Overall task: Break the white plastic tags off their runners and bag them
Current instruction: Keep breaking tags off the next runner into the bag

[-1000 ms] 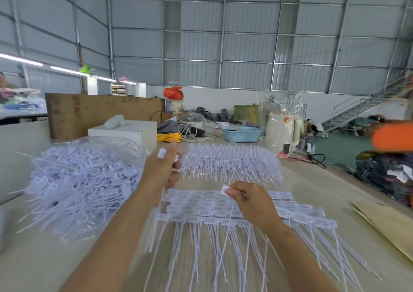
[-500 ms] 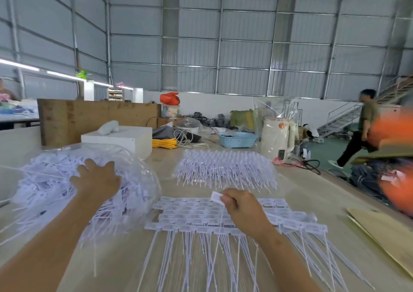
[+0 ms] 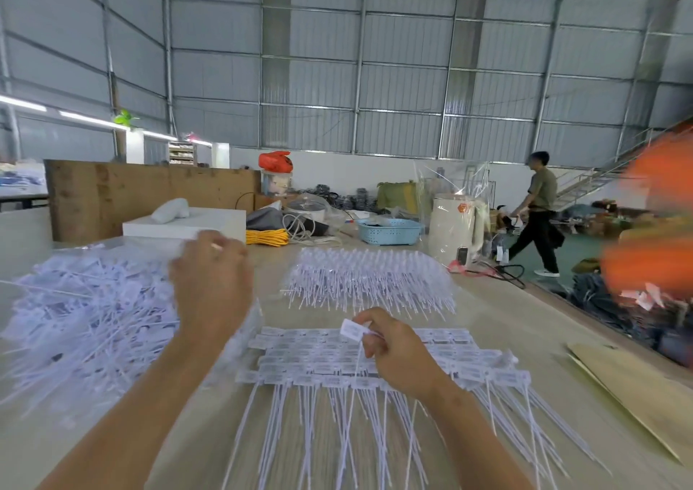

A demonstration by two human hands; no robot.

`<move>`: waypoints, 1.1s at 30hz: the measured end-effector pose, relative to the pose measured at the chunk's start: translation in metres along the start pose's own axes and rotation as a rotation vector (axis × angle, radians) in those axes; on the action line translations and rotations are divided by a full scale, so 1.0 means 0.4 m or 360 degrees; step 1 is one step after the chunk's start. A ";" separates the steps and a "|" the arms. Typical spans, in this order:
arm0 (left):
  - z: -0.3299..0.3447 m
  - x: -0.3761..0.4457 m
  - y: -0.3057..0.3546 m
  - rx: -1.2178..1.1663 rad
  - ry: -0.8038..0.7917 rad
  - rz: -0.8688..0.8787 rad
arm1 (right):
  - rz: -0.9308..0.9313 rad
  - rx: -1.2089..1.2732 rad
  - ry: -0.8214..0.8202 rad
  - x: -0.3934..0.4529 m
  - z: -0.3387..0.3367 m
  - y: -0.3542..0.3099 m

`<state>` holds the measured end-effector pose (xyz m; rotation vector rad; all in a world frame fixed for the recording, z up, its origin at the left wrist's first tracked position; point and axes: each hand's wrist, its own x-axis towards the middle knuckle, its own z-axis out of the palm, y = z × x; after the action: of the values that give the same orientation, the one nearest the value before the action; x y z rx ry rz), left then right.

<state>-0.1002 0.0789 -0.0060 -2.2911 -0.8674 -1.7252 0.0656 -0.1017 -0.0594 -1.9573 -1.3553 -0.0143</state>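
The right hand (image 3: 397,354) has its grip pinched on one white tag (image 3: 351,329), held just above the rows of tags on runners (image 3: 337,362) lying on the desk (image 3: 525,339). The left hand (image 3: 212,283) is raised with fingers curled at the rim of the clear bag (image 3: 86,324) full of loose tags; what its grip holds cannot be told.

Pale wooden table (image 3: 498,324): white tags on runners (image 3: 360,362) spread at centre, bagged loose tags (image 3: 86,317) left of them, another tag bundle (image 3: 369,279) beyond, cardboard sheet (image 3: 633,388) to their right.
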 end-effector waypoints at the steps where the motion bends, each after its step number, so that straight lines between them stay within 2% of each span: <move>1: 0.006 -0.019 0.054 -0.0333 -0.0207 0.0032 | 0.0012 0.0005 -0.0004 0.001 0.001 0.000; 2: 0.017 -0.042 0.110 -0.0640 -0.0572 -0.0058 | 0.0020 0.0010 -0.0003 0.000 0.001 -0.002; 4: 0.042 -0.094 0.205 -0.1000 -0.1302 -0.0336 | -0.0004 0.0029 0.0038 -0.006 -0.002 -0.007; 5: 0.054 -0.118 0.237 -0.1160 -0.1506 -0.0508 | -0.0023 0.0043 0.0071 -0.011 -0.004 -0.010; 6: 0.066 -0.140 0.255 -0.1357 -0.1583 -0.0686 | -0.0030 0.0055 0.0097 -0.016 -0.008 -0.012; 10: 0.090 -0.181 0.252 -0.1879 -0.1488 -0.1100 | -0.0027 0.0074 0.0123 -0.016 -0.015 -0.002; 14: 0.100 -0.185 0.232 -0.1947 -0.1217 -0.1238 | 0.0201 -0.0133 0.0111 -0.025 -0.058 0.005; 16: 0.103 -0.180 0.213 -0.2052 -0.1089 -0.1364 | 0.0393 -0.0364 -0.0004 -0.037 -0.108 0.021; 19: 0.106 -0.186 0.207 -0.2092 -0.1100 -0.1383 | 0.0632 -0.0566 -0.0162 -0.065 -0.173 0.045; 23: 0.103 -0.197 0.238 -0.2123 -0.1126 -0.1337 | 0.0816 -0.0356 -0.0361 -0.091 -0.245 0.057; 27: 0.108 -0.175 0.205 -0.2179 -0.0864 -0.1657 | 0.0931 -0.0560 -0.0556 -0.119 -0.327 0.099; 31: 0.116 -0.168 0.188 -0.2236 -0.0847 -0.1849 | 0.1059 -0.1014 -0.0374 -0.141 -0.367 0.169; 33: 0.116 -0.169 0.198 -0.2271 -0.0811 -0.1854 | 0.1010 -0.1122 -0.0131 -0.127 -0.358 0.164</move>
<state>-0.0319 0.0101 -0.0660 -3.5918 -1.6355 -2.9124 0.1516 -0.2353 -0.0127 -2.9396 -0.7587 -0.1236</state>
